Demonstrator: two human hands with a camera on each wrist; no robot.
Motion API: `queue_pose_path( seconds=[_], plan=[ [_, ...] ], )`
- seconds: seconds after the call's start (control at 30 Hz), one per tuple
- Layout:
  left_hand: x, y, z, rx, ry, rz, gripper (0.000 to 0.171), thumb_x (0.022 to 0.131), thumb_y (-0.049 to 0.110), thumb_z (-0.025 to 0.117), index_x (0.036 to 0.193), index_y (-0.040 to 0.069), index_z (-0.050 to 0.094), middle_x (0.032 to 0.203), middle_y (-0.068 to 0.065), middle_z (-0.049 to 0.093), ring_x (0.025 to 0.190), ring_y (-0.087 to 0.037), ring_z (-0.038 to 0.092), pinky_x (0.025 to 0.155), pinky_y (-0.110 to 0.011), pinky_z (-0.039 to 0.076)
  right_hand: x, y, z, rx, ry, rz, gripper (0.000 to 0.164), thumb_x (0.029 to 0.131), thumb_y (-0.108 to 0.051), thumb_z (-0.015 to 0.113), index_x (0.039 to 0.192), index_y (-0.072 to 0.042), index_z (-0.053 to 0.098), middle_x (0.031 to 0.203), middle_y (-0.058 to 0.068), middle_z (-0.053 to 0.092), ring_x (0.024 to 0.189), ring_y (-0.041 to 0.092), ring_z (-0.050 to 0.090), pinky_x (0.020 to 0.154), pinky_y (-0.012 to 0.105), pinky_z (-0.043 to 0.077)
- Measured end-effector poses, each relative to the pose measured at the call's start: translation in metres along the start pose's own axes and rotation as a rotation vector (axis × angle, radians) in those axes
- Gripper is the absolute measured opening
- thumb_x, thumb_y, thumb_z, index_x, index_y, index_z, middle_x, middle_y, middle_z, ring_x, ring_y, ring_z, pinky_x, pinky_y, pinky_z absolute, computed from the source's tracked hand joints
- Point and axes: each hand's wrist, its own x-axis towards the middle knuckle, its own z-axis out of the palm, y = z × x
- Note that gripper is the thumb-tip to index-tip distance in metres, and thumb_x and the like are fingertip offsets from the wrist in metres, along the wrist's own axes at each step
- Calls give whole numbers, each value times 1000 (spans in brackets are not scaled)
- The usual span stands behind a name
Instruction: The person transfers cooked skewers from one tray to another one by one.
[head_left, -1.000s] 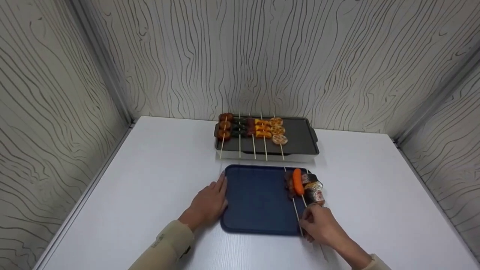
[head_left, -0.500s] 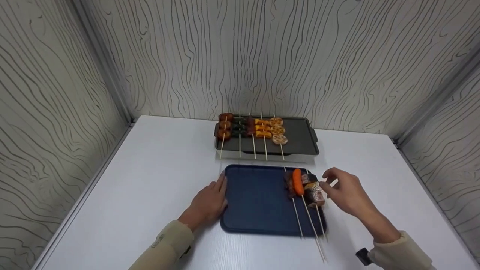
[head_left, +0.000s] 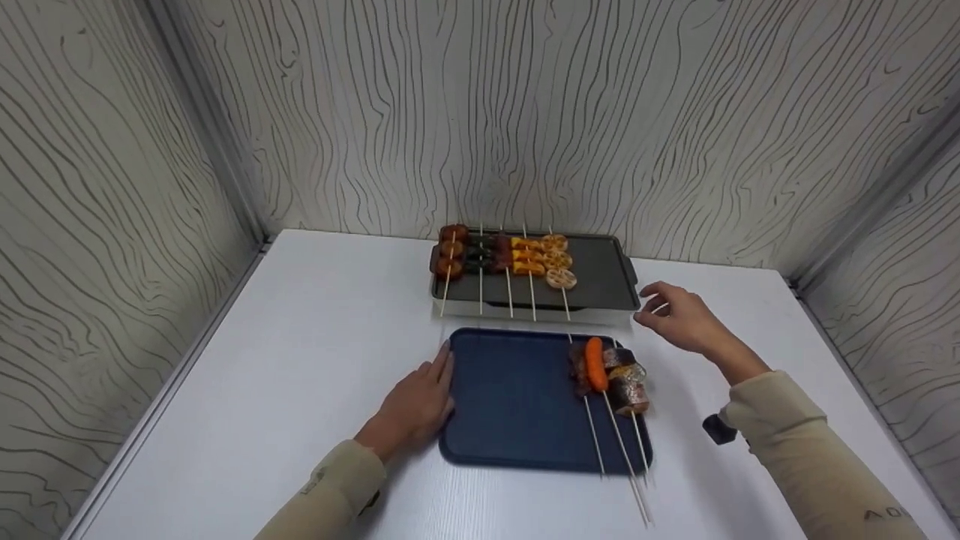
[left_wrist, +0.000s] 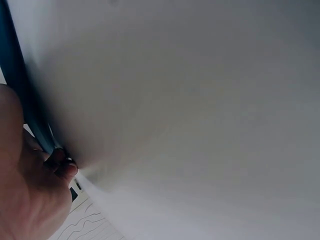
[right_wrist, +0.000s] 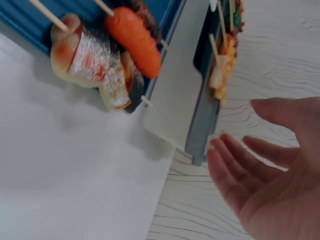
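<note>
My left hand (head_left: pixel 416 405) rests against the left edge of a dark blue tray (head_left: pixel 517 397), fingers fairly straight. In the left wrist view its fingertips sit by the tray's side. On the tray's right side lie a dark meat skewer (head_left: pixel 579 371), an orange sausage skewer (head_left: pixel 595 365) and a skewer of silvery-skinned fish chunks (head_left: pixel 628 394), sticks towards me. Holding nothing, my right hand (head_left: pixel 686 322) hovers beside the front right corner of a black grill pan (head_left: pixel 596 277), fingers loosely bent. The right wrist view has the hand (right_wrist: pixel 265 175) with thumb and fingers apart.
Across the pan's left part lie several skewers: brown balls (head_left: pixel 450 251), dark green pieces (head_left: pixel 480 259), reddish meat (head_left: pixel 502 255), yellow pieces (head_left: pixel 527 257) and lotus root slices (head_left: pixel 559 260). Patterned panels (head_left: pixel 480 112) enclose the white table (head_left: pixel 337 322).
My right hand has let go of the skewer sticks at the tray's front, then moved up past the fish to the pan's right corner. The left hand has stayed put.
</note>
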Motion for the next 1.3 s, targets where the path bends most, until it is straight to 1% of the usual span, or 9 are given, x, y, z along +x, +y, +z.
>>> queue_pose_path(
  seconds=[0.17, 0.27, 0.4, 0.63, 0.77, 0.87, 1.03, 1.13, 1.3],
  plan=[
    [0, 1, -3, 36, 1, 1, 62, 100, 18, 48, 152, -12, 36, 163, -25, 30, 118, -33, 55, 95, -42, 50, 22, 5, 12, 42, -23, -15, 49, 100, -17, 64, 137, 12, 50, 118, 30, 65, 103, 43, 68, 79, 46, 58],
    [1, 1, -3, 47, -5, -3, 63, 99, 19, 47, 152, -12, 35, 163, -24, 29, 119, -32, 55, 95, -42, 50, 31, 4, 21, 100, -41, -25, 46, 101, -16, 62, 135, 13, 52, 117, 29, 66, 101, 43, 68, 81, 48, 58],
    [1, 2, -1, 42, 0, 2, 63, 100, 20, 47, 152, -12, 35, 163, -25, 30, 117, -33, 55, 94, -43, 50, 40, 1, 33, 212, -72, -11, 44, 102, -14, 60, 135, 14, 53, 119, 30, 66, 103, 43, 69, 87, 52, 57],
    [2, 0, 2, 60, -12, -5, 64, 101, 22, 46, 155, -11, 32, 165, -23, 26, 120, -31, 54, 96, -41, 50, 47, -13, 51, 442, -108, 22, 43, 102, -7, 59, 135, 18, 48, 118, 37, 64, 99, 42, 71, 86, 47, 59],
    [1, 1, 0, 63, -5, -3, 63, 101, 20, 47, 154, -12, 33, 164, -24, 27, 120, -31, 54, 96, -41, 50, 56, -14, 65, 499, -100, 40, 43, 101, -9, 61, 133, 17, 49, 115, 35, 66, 95, 38, 73, 85, 47, 59],
    [1, 1, 1, 66, -6, 5, 62, 102, 20, 46, 154, -12, 33, 164, -25, 28, 118, -31, 54, 95, -41, 50, 61, -16, 72, 481, -74, 50, 41, 100, -9, 63, 130, 16, 53, 109, 31, 70, 87, 31, 75, 81, 45, 60],
    [1, 2, 0, 59, -20, -6, 63, 103, 22, 46, 154, -11, 32, 164, -24, 27, 120, -32, 54, 96, -43, 50, 66, -18, 76, 351, 2, 64, 35, 99, -11, 65, 125, 12, 63, 95, 20, 75, 71, 18, 69, 70, 40, 59],
    [0, 3, -1, 45, -41, -23, 62, 103, 21, 43, 155, -10, 31, 165, -23, 25, 126, -31, 52, 100, -42, 48, 66, -21, 75, 312, 11, 72, 32, 98, -8, 64, 124, 10, 66, 94, 21, 74, 73, 23, 68, 70, 44, 56],
    [0, 4, -2, 44, -41, -25, 61, 102, 19, 42, 155, -10, 31, 165, -22, 27, 128, -30, 51, 102, -41, 46, 64, -24, 69, 324, -40, 62, 38, 96, -2, 58, 130, 13, 61, 102, 28, 71, 79, 29, 69, 75, 48, 58]
  ],
)
